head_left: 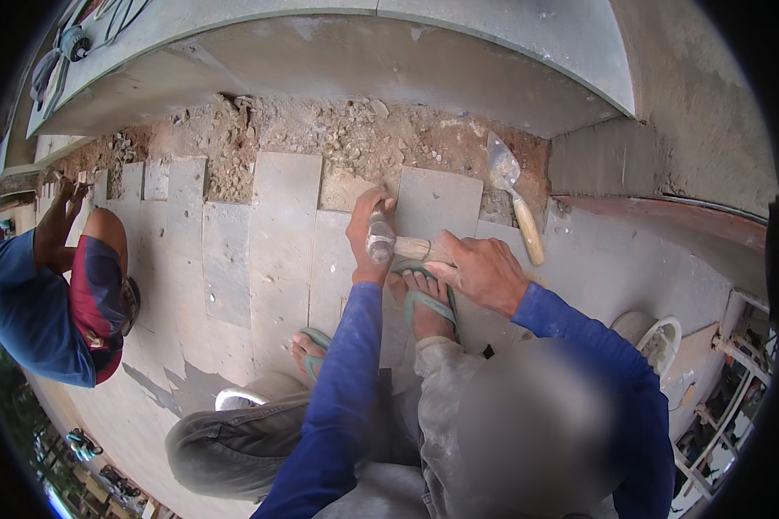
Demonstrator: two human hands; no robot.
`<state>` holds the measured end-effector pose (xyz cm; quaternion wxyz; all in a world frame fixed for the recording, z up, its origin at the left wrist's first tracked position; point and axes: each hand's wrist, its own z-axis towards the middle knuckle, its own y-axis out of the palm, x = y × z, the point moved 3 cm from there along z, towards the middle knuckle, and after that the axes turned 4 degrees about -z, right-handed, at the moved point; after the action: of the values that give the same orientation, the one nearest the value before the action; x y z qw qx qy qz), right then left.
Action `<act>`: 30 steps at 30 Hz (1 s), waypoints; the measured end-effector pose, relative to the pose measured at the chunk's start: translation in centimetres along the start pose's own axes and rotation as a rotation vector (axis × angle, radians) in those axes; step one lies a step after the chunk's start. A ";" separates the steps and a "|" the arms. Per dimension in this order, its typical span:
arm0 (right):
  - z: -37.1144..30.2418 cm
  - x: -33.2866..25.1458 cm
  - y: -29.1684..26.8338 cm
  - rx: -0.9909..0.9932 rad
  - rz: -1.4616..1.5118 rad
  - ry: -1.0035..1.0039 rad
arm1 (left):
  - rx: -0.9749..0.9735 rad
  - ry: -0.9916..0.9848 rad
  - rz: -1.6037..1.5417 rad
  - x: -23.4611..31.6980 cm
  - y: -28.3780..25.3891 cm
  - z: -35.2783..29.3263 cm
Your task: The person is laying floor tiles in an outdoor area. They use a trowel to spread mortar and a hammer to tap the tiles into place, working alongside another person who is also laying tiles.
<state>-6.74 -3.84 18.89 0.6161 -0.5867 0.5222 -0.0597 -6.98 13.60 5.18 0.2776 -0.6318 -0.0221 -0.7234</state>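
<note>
Nearer grey slabs [281, 225] laid; far edge gapped, rubble strip [294, 130] beyond uncovered: judged part done, far margin left.
Right hand [486, 272]: fingers wrapped round the hammer [413, 248] handle, over the slabs; long axis left-right, head leftward. Left hand [368, 232], slightly farther: fingers curled beside the head; cannot tell whether grasping anything.

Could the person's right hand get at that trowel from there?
Probably yes: the trowel lies near the right hand, with nothing visible between them, though that hand grips the hammer and would likely have to let go first.
</note>
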 end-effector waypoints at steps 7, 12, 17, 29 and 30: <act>-1.2 -3.8 0.6 0.079 0.098 -0.053 | 0.118 0.043 0.017 -1.1 0.3 -3.2; -2.4 -3.9 0.8 0.083 0.169 -0.007 | 0.118 -0.235 -0.117 0.7 0.0 -2.9; -2.0 -4.8 -1.4 0.128 0.155 -0.044 | 0.087 -0.121 -0.089 0.7 0.0 -2.1; -3.4 -1.5 -0.6 0.110 -0.031 -0.133 | 0.061 0.022 0.001 0.2 0.5 -2.8; -3.9 -0.5 -0.1 0.134 -0.061 -0.207 | 0.050 0.000 -0.010 0.5 0.7 -3.2</act>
<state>-9.72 -6.14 20.18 0.7023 -0.5630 0.4325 -0.0523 -9.58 11.63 4.81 0.2899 -0.6244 -0.0434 -0.7240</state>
